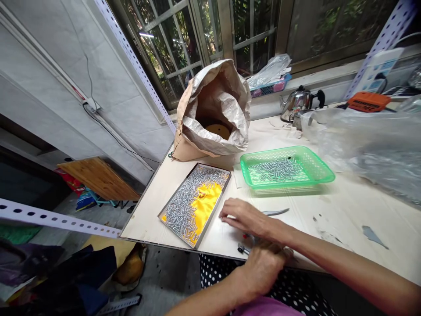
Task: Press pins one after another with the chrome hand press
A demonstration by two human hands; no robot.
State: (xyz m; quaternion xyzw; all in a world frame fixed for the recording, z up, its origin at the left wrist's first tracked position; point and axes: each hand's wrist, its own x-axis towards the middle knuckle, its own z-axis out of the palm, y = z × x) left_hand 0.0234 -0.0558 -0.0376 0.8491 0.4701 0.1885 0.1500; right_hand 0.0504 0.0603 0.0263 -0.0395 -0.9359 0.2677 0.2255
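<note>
My right hand (pixel 242 215) is over the table beside the shallow tray, its fingers bent and the fingertips close to the thumb. Anything between them is too small to make out. Under my right forearm, my left hand (pixel 265 265) is closed at the table's front edge. What it grips is hidden; a small black and metal piece (pixel 242 249) shows just left of it. The shallow tray (pixel 210 219) holds many small silvery metal pins (pixel 180 206) on yellow cloth (pixel 206 204). More such pins lie in a green plastic basket (pixel 317 173).
A grey blade-like piece (pixel 276 212) lies behind my right wrist, and another grey scrap (pixel 375 236) lies to the right. An open paper sack (pixel 187 140) stands at the back. A kettle (pixel 297 103), clear plastic sheeting (pixel 368 145) and an orange tool (pixel 368 102) sit at the back right.
</note>
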